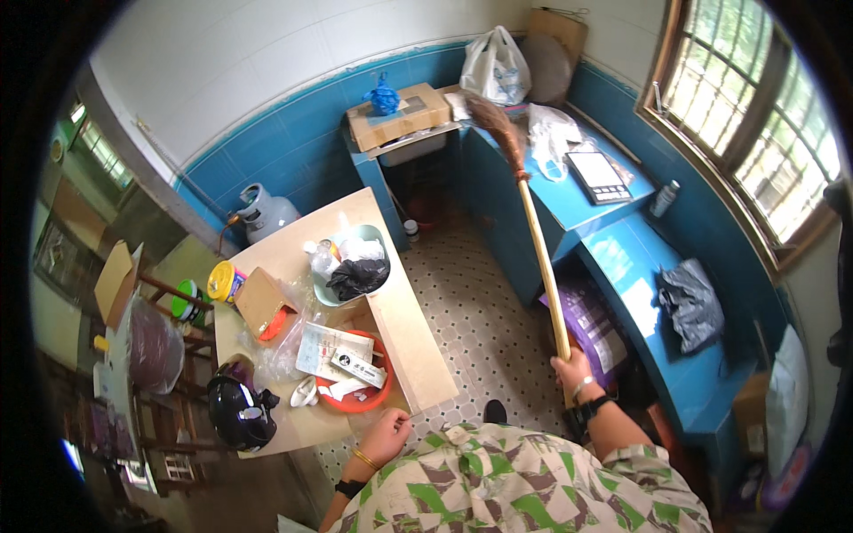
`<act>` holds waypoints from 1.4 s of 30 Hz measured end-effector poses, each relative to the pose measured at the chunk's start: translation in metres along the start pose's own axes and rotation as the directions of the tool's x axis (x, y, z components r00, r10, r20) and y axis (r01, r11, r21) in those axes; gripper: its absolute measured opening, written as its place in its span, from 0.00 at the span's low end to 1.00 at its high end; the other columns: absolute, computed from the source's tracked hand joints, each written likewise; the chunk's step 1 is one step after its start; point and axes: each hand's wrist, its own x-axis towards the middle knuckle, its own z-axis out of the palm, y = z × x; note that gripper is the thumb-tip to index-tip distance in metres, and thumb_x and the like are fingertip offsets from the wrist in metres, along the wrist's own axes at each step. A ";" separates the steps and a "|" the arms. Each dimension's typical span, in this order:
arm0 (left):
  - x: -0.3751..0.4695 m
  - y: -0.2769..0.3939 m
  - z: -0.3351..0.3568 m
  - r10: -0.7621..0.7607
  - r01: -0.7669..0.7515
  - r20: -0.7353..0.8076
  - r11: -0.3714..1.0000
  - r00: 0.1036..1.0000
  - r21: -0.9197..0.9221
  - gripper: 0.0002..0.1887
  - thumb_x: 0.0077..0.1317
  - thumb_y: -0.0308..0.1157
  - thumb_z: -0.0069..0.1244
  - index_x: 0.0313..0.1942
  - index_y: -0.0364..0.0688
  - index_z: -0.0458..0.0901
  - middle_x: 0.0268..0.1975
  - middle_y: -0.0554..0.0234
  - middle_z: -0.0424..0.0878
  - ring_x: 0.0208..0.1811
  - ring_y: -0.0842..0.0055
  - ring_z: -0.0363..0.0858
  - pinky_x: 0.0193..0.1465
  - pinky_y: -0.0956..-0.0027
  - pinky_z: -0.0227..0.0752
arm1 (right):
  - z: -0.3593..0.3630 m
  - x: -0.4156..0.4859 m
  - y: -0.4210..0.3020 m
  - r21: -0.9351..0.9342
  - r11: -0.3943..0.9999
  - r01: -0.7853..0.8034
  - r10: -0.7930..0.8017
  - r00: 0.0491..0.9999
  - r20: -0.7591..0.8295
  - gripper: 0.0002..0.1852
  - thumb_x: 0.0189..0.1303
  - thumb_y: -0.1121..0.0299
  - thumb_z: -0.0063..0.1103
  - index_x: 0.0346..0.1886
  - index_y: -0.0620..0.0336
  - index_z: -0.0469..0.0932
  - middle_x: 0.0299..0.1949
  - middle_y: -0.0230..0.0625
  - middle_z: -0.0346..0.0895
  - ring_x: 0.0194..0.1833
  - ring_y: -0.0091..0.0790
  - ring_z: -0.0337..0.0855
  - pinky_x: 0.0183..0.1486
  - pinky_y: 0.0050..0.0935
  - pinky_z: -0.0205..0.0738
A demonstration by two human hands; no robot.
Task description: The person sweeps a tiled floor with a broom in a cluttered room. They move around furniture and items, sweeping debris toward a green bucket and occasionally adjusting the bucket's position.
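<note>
My right hand (572, 373) grips the pale wooden handle of a broom (541, 260) near its lower end. The broom points away from me, its reddish-brown bristle head raised before the blue tiled counter (566, 213); whether the bristles touch the counter I cannot tell. My left hand (392, 430) is loosely curled with nothing visible in it, close to the near edge of a wooden table (426, 360). Just beyond that hand, an orange basin (356, 405) on the table holds papers and a small white box (358, 367).
A black helmet (243, 410), an open cardboard box (260, 303) and a pale green tub (323, 290) of bags stand on the table. A gas cylinder (270, 216) is behind it. A kitchen scale (598, 174) and plastic bags lie on the counters. Speckled floor (460, 313) runs between.
</note>
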 end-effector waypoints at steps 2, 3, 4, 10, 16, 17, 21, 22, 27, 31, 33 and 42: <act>-0.004 0.007 0.006 -0.055 0.055 -0.049 0.998 0.997 0.001 0.11 0.64 0.33 0.50 0.42 0.36 0.77 0.37 0.53 0.81 0.37 0.68 0.82 0.41 0.68 0.76 | -0.002 0.056 -0.027 -0.047 0.999 -0.016 0.019 0.998 0.053 0.15 0.51 0.68 0.61 0.34 0.73 0.73 0.18 0.39 0.75 0.17 0.33 0.79 0.20 0.32 0.74; -0.008 0.009 0.010 -0.083 0.083 -0.079 0.997 0.993 -0.007 0.11 0.64 0.33 0.50 0.42 0.36 0.76 0.37 0.53 0.81 0.37 0.67 0.82 0.41 0.67 0.76 | -0.001 0.080 -0.039 -0.087 0.996 -0.010 0.016 0.998 0.060 0.15 0.51 0.69 0.61 0.34 0.74 0.72 0.18 0.40 0.74 0.17 0.34 0.79 0.20 0.32 0.74; -0.013 0.010 0.016 -0.112 0.105 -0.100 0.992 0.989 -0.074 0.11 0.64 0.33 0.51 0.41 0.35 0.77 0.36 0.53 0.81 0.37 0.67 0.82 0.41 0.67 0.76 | 0.002 0.101 -0.049 -0.124 0.992 -0.030 0.039 0.996 0.076 0.13 0.52 0.71 0.59 0.34 0.72 0.72 0.19 0.39 0.74 0.17 0.34 0.78 0.19 0.32 0.73; -0.042 0.007 0.039 -0.340 0.323 -0.174 0.939 0.924 -0.122 0.09 0.63 0.34 0.53 0.39 0.37 0.78 0.36 0.53 0.82 0.35 0.69 0.83 0.40 0.68 0.76 | 0.014 0.138 -0.073 0.212 0.977 -0.018 -0.070 0.913 0.401 0.07 0.54 0.74 0.58 0.31 0.65 0.70 0.18 0.36 0.72 0.15 0.31 0.74 0.17 0.29 0.68; -0.057 0.013 0.052 -0.451 0.449 -0.149 0.892 0.880 -0.048 0.10 0.63 0.33 0.53 0.40 0.36 0.78 0.33 0.55 0.82 0.33 0.69 0.83 0.39 0.68 0.76 | 0.050 0.165 -0.170 0.434 0.899 0.055 -0.280 0.834 0.475 0.07 0.57 0.71 0.57 0.33 0.63 0.70 0.18 0.35 0.71 0.14 0.30 0.72 0.18 0.30 0.68; -0.058 0.012 0.051 -0.470 0.473 -0.096 0.881 0.877 0.005 0.10 0.63 0.33 0.53 0.40 0.35 0.78 0.32 0.55 0.82 0.33 0.69 0.83 0.39 0.67 0.76 | 0.055 0.177 -0.192 0.474 0.878 0.066 -0.316 0.824 0.470 0.08 0.58 0.70 0.57 0.34 0.62 0.70 0.18 0.34 0.71 0.15 0.30 0.72 0.18 0.30 0.69; -0.069 0.010 0.080 -0.433 0.390 -0.289 0.900 0.853 -0.196 0.11 0.62 0.32 0.55 0.41 0.35 0.79 0.34 0.53 0.82 0.34 0.68 0.83 0.38 0.66 0.76 | 0.069 0.202 -0.224 0.549 0.835 -0.034 -0.223 0.891 0.395 0.14 0.64 0.59 0.57 0.35 0.60 0.69 0.17 0.32 0.68 0.13 0.30 0.70 0.15 0.30 0.67; -0.067 0.006 0.086 -0.401 0.357 -0.309 0.914 0.862 -0.190 0.11 0.62 0.32 0.55 0.41 0.35 0.79 0.34 0.53 0.82 0.34 0.68 0.83 0.38 0.66 0.76 | 0.072 0.207 -0.222 0.441 0.896 0.049 -0.214 0.918 0.333 0.15 0.64 0.57 0.57 0.36 0.59 0.69 0.17 0.32 0.68 0.13 0.30 0.70 0.15 0.30 0.67; -0.063 -0.001 0.104 -0.562 0.483 -0.285 0.821 0.776 -0.305 0.12 0.63 0.34 0.54 0.41 0.33 0.79 0.33 0.52 0.83 0.32 0.68 0.82 0.37 0.66 0.75 | 0.080 0.258 -0.214 0.422 0.893 0.157 -0.290 0.918 0.272 0.17 0.65 0.56 0.56 0.33 0.61 0.68 0.15 0.33 0.67 0.12 0.32 0.69 0.13 0.32 0.65; -0.021 0.023 0.114 -0.564 0.476 -0.385 0.825 0.731 -0.305 0.11 0.67 0.33 0.53 0.41 0.33 0.77 0.31 0.56 0.81 0.28 0.77 0.78 0.32 0.68 0.73 | 0.091 0.337 -0.265 0.470 0.882 0.034 -0.234 0.897 0.375 0.22 0.67 0.48 0.48 0.33 0.60 0.68 0.17 0.35 0.66 0.14 0.33 0.70 0.17 0.33 0.68; 0.008 0.039 0.125 -0.663 0.602 -0.351 0.748 0.661 -0.279 0.12 0.67 0.34 0.53 0.42 0.33 0.77 0.31 0.57 0.81 0.28 0.77 0.78 0.33 0.68 0.73 | 0.096 0.375 -0.294 0.498 0.867 -0.016 -0.227 0.877 0.424 0.22 0.68 0.47 0.45 0.34 0.60 0.68 0.18 0.35 0.66 0.15 0.33 0.70 0.17 0.33 0.68; 0.101 0.051 0.135 -0.660 0.604 -0.147 0.741 0.737 -0.294 0.14 0.62 0.39 0.54 0.40 0.36 0.80 0.33 0.53 0.80 0.33 0.65 0.81 0.38 0.65 0.76 | 0.007 0.376 -0.253 0.329 0.944 0.014 -0.218 0.775 0.593 0.26 0.69 0.45 0.37 0.31 0.61 0.68 0.16 0.38 0.68 0.12 0.36 0.71 0.13 0.32 0.65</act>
